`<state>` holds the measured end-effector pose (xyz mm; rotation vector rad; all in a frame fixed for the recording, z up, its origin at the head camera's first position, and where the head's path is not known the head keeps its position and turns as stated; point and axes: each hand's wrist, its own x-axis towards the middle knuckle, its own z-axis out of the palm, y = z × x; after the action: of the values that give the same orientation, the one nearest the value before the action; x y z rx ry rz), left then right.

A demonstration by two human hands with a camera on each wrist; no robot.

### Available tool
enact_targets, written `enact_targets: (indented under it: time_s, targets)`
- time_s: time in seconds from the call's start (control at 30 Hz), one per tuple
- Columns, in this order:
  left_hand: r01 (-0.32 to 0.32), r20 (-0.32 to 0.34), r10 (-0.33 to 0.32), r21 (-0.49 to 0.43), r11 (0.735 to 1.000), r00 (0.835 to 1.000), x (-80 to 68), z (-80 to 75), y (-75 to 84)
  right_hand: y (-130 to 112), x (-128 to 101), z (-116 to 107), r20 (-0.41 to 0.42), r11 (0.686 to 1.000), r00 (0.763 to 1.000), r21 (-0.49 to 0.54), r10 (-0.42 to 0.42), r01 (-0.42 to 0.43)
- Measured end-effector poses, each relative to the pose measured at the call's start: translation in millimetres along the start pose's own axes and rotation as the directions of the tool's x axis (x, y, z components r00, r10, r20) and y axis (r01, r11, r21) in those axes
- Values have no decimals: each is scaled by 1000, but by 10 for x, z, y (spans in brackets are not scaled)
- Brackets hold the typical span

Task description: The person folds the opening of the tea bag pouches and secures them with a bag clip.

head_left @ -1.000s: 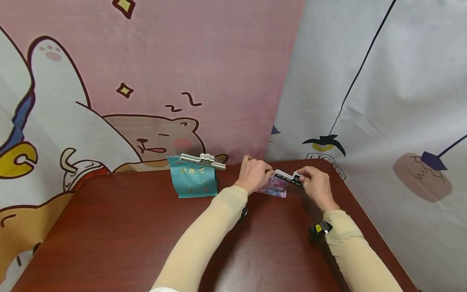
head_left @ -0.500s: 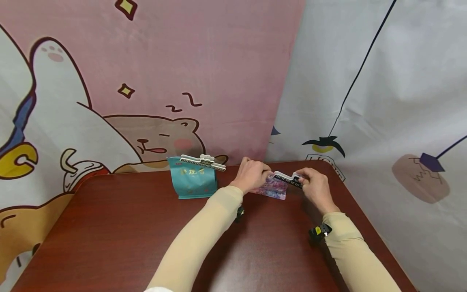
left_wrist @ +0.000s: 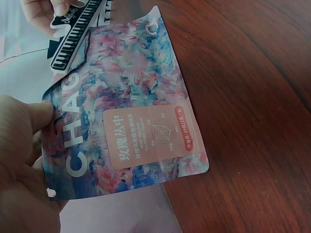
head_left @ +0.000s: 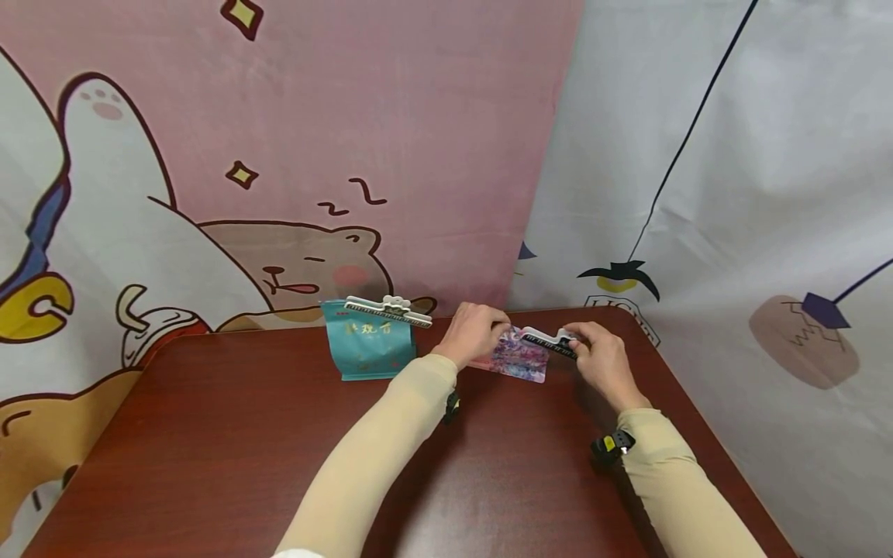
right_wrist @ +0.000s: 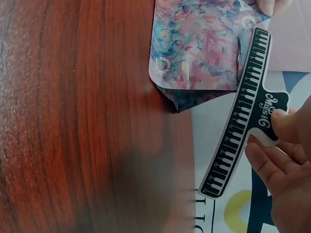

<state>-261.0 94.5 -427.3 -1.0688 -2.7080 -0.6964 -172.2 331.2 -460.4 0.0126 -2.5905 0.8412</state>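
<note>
My left hand [head_left: 472,333] pinches the top edge of a tea pouch [left_wrist: 136,73] with a pink and blue paint-like print and a pale pink label. Beside it, my right hand [head_left: 605,360] holds a black and white piano-keyboard bag clip [right_wrist: 240,114] by its "Music" handle, between thumb and fingers. The clip lies slantwise across the pouch's other top corner, where the top is creased. Whether its jaws bite the film there I cannot tell. In the head view, part of the pouch [head_left: 522,358] is hidden behind the left hand.
A turquoise bag [head_left: 370,349] stands to the left on the dark red table [head_left: 279,449], with a similar keyboard clip [head_left: 391,310] across its top. A cartoon-printed cloth [head_left: 418,155] rises behind the table's back edge.
My left hand has shifted a little to the left along the pouch, so more of its print shows between the hands. The right hand and clip have barely moved.
</note>
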Motion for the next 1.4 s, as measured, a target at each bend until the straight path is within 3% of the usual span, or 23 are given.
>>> enact_targets:
  time_s: [0.3,1.4]
  targets:
    - [-33,-40,33,-2,999,999,4,57,-36,24,-20,28,-35,1000,999,4,-25,25]
    - [-11,-34,11,-9,1000,999,2,44,-11,-31,20,113,-82,999,996,11,-37,38]
